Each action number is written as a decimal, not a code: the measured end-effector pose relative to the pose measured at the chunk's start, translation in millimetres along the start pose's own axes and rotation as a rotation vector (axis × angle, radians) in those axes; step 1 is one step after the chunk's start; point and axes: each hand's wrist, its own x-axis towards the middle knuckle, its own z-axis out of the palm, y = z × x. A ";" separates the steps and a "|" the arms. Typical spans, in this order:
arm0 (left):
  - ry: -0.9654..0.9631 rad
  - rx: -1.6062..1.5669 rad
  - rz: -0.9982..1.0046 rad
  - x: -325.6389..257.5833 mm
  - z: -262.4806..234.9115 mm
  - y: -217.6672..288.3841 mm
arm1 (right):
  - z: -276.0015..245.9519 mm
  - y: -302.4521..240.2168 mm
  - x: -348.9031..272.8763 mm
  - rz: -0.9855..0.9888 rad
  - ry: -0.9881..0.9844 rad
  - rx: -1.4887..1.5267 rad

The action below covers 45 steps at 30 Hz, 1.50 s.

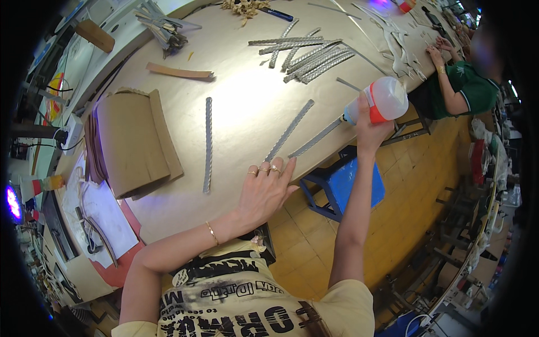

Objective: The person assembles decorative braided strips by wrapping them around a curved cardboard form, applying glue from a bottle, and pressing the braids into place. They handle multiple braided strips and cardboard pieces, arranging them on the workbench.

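Here's your right hand (373, 130), right of centre in the frame, fingers wrapped around a red-banded, translucent white plastic bottle (394, 98), its narrow nozzle (342, 118) at the upper end of a flat grey strip (317, 139). Your left hand (264, 192), lower centre, lies with fingers extended, gripping nothing, index fingertip by that strip's lower end. Silvery braided strips (320, 62) pile up at upper centre.

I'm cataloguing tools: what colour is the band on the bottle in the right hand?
Orange-red band, best seen in the head view.
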 end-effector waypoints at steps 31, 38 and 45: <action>0.033 0.243 0.061 -7.5 6.1 4.3 | 12.8 -71.7 -77.6 -0.052 -0.109 0.178; 0.016 0.386 0.095 -8.9 6.7 4.7 | 13.8 -75.2 -88.0 -0.105 -0.199 0.149; 0.003 0.421 0.127 -9.8 9.3 2.3 | 17.1 -72.7 -98.1 -0.031 -0.251 0.187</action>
